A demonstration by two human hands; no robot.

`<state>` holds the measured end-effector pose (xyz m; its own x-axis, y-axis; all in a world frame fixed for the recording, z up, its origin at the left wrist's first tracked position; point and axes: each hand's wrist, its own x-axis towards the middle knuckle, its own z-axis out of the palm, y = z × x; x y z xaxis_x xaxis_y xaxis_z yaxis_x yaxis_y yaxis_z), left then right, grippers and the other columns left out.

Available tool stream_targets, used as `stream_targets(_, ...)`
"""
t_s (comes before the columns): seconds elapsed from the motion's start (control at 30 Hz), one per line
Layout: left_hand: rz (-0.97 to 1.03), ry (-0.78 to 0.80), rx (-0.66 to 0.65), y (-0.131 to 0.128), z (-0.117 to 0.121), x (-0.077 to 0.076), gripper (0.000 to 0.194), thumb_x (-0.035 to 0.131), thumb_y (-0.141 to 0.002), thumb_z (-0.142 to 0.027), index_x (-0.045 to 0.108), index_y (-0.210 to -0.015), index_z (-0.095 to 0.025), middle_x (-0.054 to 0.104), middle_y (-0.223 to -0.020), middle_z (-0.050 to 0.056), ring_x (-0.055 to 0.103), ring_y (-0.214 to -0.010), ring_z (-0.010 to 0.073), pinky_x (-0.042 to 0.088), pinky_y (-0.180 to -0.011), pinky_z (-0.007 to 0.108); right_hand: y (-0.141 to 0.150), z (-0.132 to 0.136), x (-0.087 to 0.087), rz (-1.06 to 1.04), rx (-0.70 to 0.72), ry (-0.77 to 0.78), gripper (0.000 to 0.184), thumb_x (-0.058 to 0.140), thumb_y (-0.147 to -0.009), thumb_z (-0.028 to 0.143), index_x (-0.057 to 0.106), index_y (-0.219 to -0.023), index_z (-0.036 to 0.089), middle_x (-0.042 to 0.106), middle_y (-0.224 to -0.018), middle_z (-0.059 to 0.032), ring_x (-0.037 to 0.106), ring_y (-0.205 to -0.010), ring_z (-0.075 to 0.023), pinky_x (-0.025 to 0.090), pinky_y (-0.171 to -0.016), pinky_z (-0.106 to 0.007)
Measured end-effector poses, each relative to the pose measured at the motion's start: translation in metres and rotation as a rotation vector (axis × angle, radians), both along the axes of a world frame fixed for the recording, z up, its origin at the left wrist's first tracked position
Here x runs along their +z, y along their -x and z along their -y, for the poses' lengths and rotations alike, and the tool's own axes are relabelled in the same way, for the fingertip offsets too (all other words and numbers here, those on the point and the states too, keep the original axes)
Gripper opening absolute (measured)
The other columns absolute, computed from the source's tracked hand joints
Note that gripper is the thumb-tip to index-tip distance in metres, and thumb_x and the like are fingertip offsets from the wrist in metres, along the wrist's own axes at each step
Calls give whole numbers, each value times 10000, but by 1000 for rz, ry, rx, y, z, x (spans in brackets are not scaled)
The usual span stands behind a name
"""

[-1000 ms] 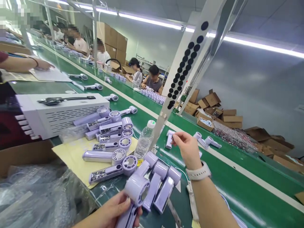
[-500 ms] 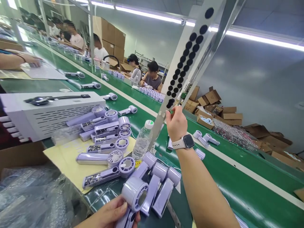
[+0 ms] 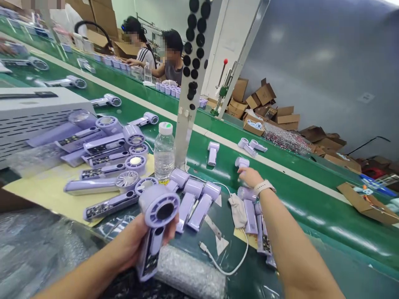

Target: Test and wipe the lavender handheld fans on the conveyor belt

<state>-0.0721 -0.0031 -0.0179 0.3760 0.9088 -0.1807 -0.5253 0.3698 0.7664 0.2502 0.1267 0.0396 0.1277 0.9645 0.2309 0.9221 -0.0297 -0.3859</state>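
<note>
My left hand (image 3: 132, 238) is closed round the handle of a purple handheld fan (image 3: 149, 207), held upright with its round head facing me. A black disc (image 3: 165, 211) sits in the centre of that head. Over on the green belt, my right hand (image 3: 250, 177) has its fingers at the neck of another handheld fan (image 3: 242, 162); they are slightly blurred and look closed on it. Three purple fans (image 3: 193, 189) lie side by side just beyond the held one. Several more fans (image 3: 107, 170) are piled on yellow paper at the left.
A metal post (image 3: 183, 128) bearing rows of black discs rises beside a water bottle (image 3: 164, 153). A white cable (image 3: 232, 272) and a bubble-wrap roll (image 3: 193, 274) lie in front. Other fans rest on the belt (image 3: 299, 195). Co-workers sit across it, near cardboard boxes (image 3: 264, 93).
My right hand has left the post and come down to a fan on the belt. The fan in my left hand now shows a black disc where its centre was silvery. My view has swung right.
</note>
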Motion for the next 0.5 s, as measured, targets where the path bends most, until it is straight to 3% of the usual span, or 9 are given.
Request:
stream_targets(0.07, 74, -18, 91, -21, -8, 6, 629, 812, -644, -698, 815, -965, -157, 784, -937, 59, 676, -794, 186, 558, -721, 237, 17, 22, 8, -30, 81, 96, 138, 649, -927, 153, 744, -1017, 195, 740, -1009, -51, 696, -935, -199, 569, -919, -397)
stream_targets(0.17, 222, 17, 85, -49, -22, 9, 666, 812, -695, -635, 757, -1163, -164, 762, -1214, 94, 677, -1163, 291, 551, -998, 365, 55, 81, 4, -84, 252, 99, 438, 540, -888, 117, 726, -1230, 319, 689, -1285, -39, 642, -1179, -247, 511, -1044, -425)
stream_targets(0.23, 301, 62, 50, -60, -28, 8, 722, 837, -647, -655, 738, -1166, -163, 767, -1196, 120, 682, -1186, 307, 546, -1027, 401, 77, 125, -8, -110, 367, -41, 480, 480, -904, 158, 691, -1312, 298, 604, -1414, -95, 573, -1302, -319, 502, -1053, -505)
stream_targets(0.3, 336, 104, 10, -65, -29, 7, 729, 836, -613, -692, 738, -1098, -158, 788, -1089, 119, 699, -1159, 320, 547, -1038, 427, 90, 159, -23, -210, 405, -74, 506, 486, -960, 247, 551, -1460, 275, 556, -1482, -124, 564, -1324, -334, 526, -1023, -515)
stream_targets(0.37, 347, 119, -10, -66, -26, 7, 701, 819, -606, -721, 730, -1015, -159, 793, -981, 94, 697, -1162, 338, 536, -1059, 460, 95, 178, -39, -280, 307, 0, 460, 521, -989, 323, 516, -1438, 222, 668, -1314, -149, 679, -1124, -316, 582, -894, -473)
stream_targets(0.4, 348, 117, -4, -66, -24, 7, 680, 815, -602, -730, 720, -964, -162, 788, -935, 80, 693, -1169, 344, 530, -1067, 472, 97, 182, -47, -254, 250, 70, 371, 545, -986, 331, 571, -1332, 199, 722, -1161, -141, 711, -985, -307, 591, -817, -452)
stream_targets(0.43, 343, 110, 11, -66, -23, 7, 667, 816, -589, -738, 706, -909, -163, 783, -907, 75, 692, -1165, 349, 532, -1063, 478, 98, 184, -53, -182, 214, 143, 249, 569, -975, 305, 624, -1189, 189, 736, -1022, -126, 711, -883, -303, 585, -764, -441)
stream_targets(0.5, 314, 91, 50, -66, -21, 9, 663, 816, -569, -757, 669, -817, -159, 783, -932, 94, 692, -1155, 361, 540, -1045, 481, 102, 185, -62, 20, 247, 270, 69, 599, -939, 190, 656, -977, 188, 721, -924, -120, 695, -875, -329, 566, -776, -463)
